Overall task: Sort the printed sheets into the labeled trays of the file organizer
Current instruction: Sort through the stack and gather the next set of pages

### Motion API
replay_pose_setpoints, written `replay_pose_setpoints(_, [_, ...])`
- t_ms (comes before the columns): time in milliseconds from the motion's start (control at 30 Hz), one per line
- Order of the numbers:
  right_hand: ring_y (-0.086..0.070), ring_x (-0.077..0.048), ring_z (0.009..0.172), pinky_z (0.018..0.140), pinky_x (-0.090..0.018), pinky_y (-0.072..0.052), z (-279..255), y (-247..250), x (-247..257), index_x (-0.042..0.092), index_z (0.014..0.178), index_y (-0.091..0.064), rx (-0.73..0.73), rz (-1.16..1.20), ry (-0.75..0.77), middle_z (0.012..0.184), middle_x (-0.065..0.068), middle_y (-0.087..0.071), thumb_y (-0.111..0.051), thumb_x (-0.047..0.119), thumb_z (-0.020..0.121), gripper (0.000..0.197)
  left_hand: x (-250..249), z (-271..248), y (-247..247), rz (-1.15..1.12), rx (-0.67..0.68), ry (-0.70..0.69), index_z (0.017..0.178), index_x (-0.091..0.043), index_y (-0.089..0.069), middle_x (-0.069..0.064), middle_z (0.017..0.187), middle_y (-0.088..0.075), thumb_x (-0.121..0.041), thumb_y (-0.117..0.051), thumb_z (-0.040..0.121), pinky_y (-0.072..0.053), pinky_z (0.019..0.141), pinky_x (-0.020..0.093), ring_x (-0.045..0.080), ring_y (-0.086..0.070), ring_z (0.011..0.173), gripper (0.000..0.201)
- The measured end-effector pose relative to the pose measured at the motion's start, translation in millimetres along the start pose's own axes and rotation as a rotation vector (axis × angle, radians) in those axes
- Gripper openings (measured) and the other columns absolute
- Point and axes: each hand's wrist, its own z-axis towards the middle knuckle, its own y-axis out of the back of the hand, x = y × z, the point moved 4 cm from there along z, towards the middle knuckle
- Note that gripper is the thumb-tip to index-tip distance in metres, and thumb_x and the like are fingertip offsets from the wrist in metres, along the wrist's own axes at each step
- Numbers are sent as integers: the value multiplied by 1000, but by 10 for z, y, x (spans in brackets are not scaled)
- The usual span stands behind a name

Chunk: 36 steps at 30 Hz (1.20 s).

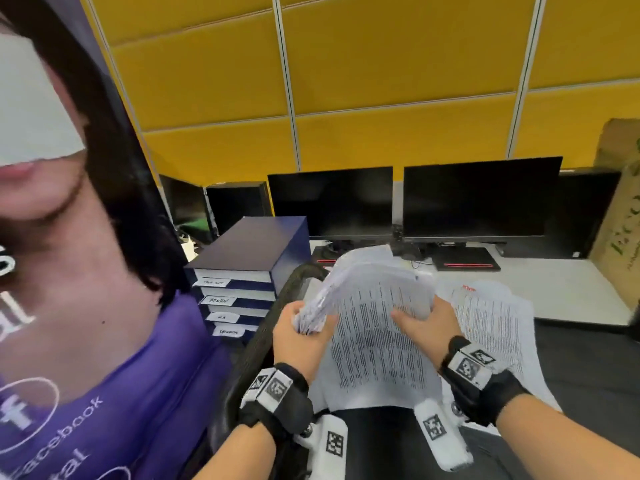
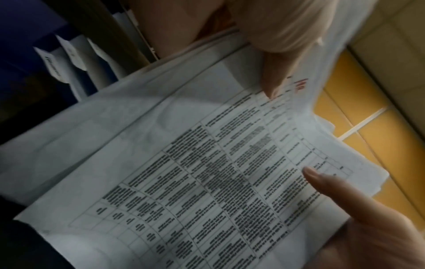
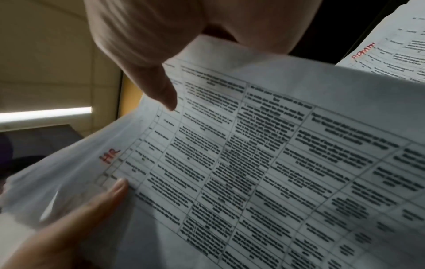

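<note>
Sheets (image 1: 377, 327): a curled sheaf of white pages printed with ruled tables of black text, held up to the right of the organizer (image 1: 252, 268); the top page bears a red "HR" (image 3: 110, 156). Loose sheet (image 1: 491, 317): flat, farther right, marked "ADMIN" in red. Organizer: dark blue, stacked trays with white handwritten labels (image 1: 219, 300) on their fronts.

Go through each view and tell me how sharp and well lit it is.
Head view: evenly lit, wide-angle bending of the wall panels, printed sheets and tray labels soft with blur. Left wrist view: dim, dark at the left, print on the sheet smeared, fingers close to the lens blurred. Right wrist view: brighter, red "HR" mark readable, table text still too blurred to read.
</note>
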Motion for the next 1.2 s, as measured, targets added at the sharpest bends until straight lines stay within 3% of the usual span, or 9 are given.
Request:
replay_pose_setpoints(167, [-60, 1, 82, 54, -5, -46, -1, 34, 54, 22, 112, -50, -7, 45, 34, 95, 8, -62, -67, 4, 82, 38, 116, 35, 81, -74, -14, 23, 100, -15, -54, 1, 90, -66, -14, -87, 63, -53, 70, 22, 8, -62, 73, 50])
replay_pose_setpoints(333, [-64, -9, 77, 54, -14, -52, -3, 98, 141, 23, 113, -50, -35, 52, 71, 94, 1, -64, -68, 4, 81, 40, 163, 104, 118, -148, -49, 111, 119, -18, -47, 1, 105, -61, -20, -89, 60, -52, 83, 29, 14, -63, 90, 72])
replay_pose_setpoints(467, [-69, -18, 78, 58, -20, -55, -19, 33, 137, 18, 106, -57, 42, -59, 67, 94, -6, -69, -66, 7, 83, 27, 93, 60, 49, -112, 67, 59, 114, -21, -46, 5, 103, -61, -17, -81, 71, -50, 70, 22, 11, -61, 82, 55])
replay_pose_setpoints(600, [-66, -10, 77, 55, -13, -50, -36, 67, 113, 16, 112, -54, 7, 23, 31, 93, 0, -67, -65, 5, 84, 33, 34, 62, 102, -128, 70, 27, 122, -24, -34, -5, 103, -56, -13, -81, 72, -48, 77, 18, 6, -59, 90, 69])
replay_pose_setpoints(700, [-65, -6, 77, 52, -11, -49, -66, 39, 117, 18, 114, -53, 42, 11, 39, 95, 2, -67, -67, 4, 83, 37, 7, 29, 64, 12, 212, -29, 116, -24, -40, -2, 103, -56, -17, -78, 75, -49, 75, 20, 10, -59, 87, 57])
replay_pose_setpoints(800, [-66, -12, 73, 52, -14, -50, -98, 41, 145, 16, 107, -57, -4, 20, 51, 90, -1, -68, -68, 0, 80, 33, -44, 26, 147, 18, 158, -76, 109, -21, -46, 0, 98, -58, -10, -76, 76, -51, 73, 22, 13, -59, 85, 47])
replay_pose_setpoints(1000, [-67, -13, 82, 65, -21, -52, -135, 53, 139, 20, 116, -50, 34, 14, 51, 96, -2, -66, -69, 1, 79, 46, -101, -51, 191, -26, 246, -48, 124, -24, -28, -2, 108, -56, -8, -81, 70, -49, 70, 9, 4, -60, 94, 77])
replay_pose_setpoints(1100, [-67, -16, 80, 63, -20, -51, -124, 86, 143, 20, 108, -52, 45, -20, 28, 94, -4, -67, -70, 2, 79, 38, -144, -42, 192, -15, 268, -66, 120, -27, -34, 4, 113, -57, -23, -76, 77, -48, 68, 9, 5, -60, 91, 60])
replay_pose_setpoints(1200, [-65, -10, 75, 55, -12, -48, -155, 66, 142, 18, 104, -56, 28, -56, 36, 90, -1, -67, -67, 5, 82, 27, -174, -38, 234, 20, 192, -103, 107, -34, -45, 3, 106, -60, -28, -72, 81, -53, 75, 23, 16, -62, 90, 38])
